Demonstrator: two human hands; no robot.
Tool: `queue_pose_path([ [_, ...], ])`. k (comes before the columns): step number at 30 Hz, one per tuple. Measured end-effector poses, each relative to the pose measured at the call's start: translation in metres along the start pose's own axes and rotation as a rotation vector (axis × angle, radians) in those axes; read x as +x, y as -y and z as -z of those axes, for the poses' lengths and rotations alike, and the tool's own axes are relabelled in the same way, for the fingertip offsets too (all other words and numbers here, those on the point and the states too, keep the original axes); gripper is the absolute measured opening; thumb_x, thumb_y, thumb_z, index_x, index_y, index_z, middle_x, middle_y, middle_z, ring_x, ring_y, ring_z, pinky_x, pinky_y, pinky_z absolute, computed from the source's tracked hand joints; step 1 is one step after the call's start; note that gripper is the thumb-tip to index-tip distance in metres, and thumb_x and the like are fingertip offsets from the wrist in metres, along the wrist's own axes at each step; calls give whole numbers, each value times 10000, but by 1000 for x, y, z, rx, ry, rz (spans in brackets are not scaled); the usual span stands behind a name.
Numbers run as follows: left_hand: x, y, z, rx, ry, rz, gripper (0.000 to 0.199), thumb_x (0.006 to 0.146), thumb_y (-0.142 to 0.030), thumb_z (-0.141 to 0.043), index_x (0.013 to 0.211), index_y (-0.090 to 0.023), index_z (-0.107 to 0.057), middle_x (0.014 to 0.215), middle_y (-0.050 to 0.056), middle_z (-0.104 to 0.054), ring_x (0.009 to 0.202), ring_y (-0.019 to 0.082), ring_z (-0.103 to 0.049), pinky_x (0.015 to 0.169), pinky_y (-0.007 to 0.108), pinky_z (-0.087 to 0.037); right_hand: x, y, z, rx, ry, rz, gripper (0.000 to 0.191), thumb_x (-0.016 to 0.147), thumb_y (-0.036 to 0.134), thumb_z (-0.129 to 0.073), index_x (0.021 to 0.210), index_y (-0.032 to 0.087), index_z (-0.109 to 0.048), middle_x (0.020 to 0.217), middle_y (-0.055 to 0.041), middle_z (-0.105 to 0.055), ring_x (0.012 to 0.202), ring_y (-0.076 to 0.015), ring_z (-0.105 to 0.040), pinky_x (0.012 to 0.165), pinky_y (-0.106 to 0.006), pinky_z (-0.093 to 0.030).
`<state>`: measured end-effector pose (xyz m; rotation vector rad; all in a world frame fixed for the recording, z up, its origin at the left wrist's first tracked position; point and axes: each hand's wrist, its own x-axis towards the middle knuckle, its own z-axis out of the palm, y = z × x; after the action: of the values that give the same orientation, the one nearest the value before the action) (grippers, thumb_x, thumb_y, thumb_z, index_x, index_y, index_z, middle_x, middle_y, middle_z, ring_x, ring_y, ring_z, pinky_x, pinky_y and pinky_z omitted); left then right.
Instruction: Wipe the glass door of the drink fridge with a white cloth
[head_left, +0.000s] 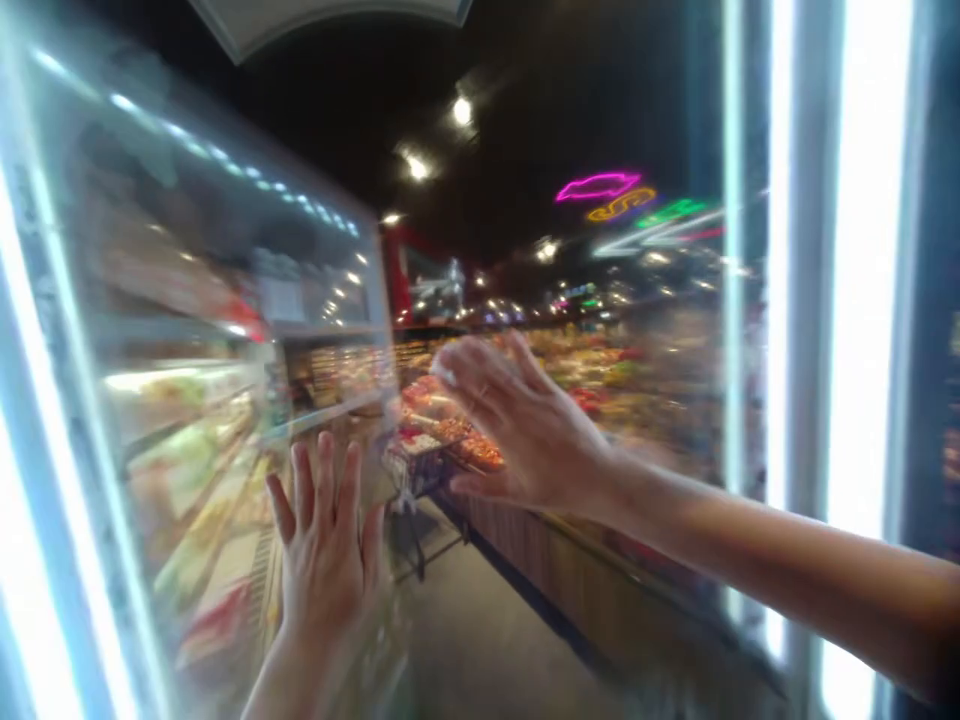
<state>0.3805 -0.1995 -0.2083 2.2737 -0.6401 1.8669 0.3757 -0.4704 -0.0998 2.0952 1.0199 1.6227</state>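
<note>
While both hands [324, 565] [529, 430] are spread | cart [417, 470]: beyond, between them

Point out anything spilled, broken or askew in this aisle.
Nothing clearly stands out, though blur hides much. The shopping cart is beside the display counter, and no spill shows on the floor. The left hand and right hand are open, holding nothing visible.

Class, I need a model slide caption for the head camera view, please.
Left hand and right hand raised, open, before a blurred shop aisle, a cart and neon signs beyond.
</note>
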Motion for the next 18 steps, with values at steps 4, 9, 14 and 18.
queue_pose_path([
  [4, -22, 36, 4, -12, 28, 106, 759, 1017, -242, -475, 1670, -244, -89, 1766, 87, -51, 1633, 276, 74, 1317, 581, 30, 13, 58, -27, 97, 52, 168, 1054, 950, 750, -462, 1680, 132, -20, 1730, -79, -274, 1613, -267, -190, 1349, -507, -76],
  [9, -34, 76, 11, -50, 21, 123, 742, 1028, -272, -455, 1670, -260, -82, 1766, 81, -36, 1630, 263, 89, 1312, 581, 61, 45, 106, -49, 70, -8, -3, 1060, 959, 737, -458, 1673, 84, -25, 1737, -140, -227, 1624, -319, -120, 1329, -578, -7],
  [14, -42, 117, 20, -71, -6, 187, 723, 1039, -292, -437, 1667, -301, -78, 1764, 84, -71, 1630, 264, 70, 1309, 601, 49, 92, 141, -72, 97, 40, 154, 1052, 951, 722, -481, 1670, 78, -64, 1741, -115, -226, 1633, -275, -83, 1348, -531, -37],
  [18, -46, 144, 25, -64, -33, 175, 719, 1046, -292, -423, 1667, -298, -63, 1763, 95, -68, 1631, 266, 65, 1305, 614, 42, 144, 150, -80, 74, 9, 33, 1033, 962, 699, -481, 1667, 73, -59, 1757, -130, -152, 1636, -315, -39, 1335, -594, -4],
])
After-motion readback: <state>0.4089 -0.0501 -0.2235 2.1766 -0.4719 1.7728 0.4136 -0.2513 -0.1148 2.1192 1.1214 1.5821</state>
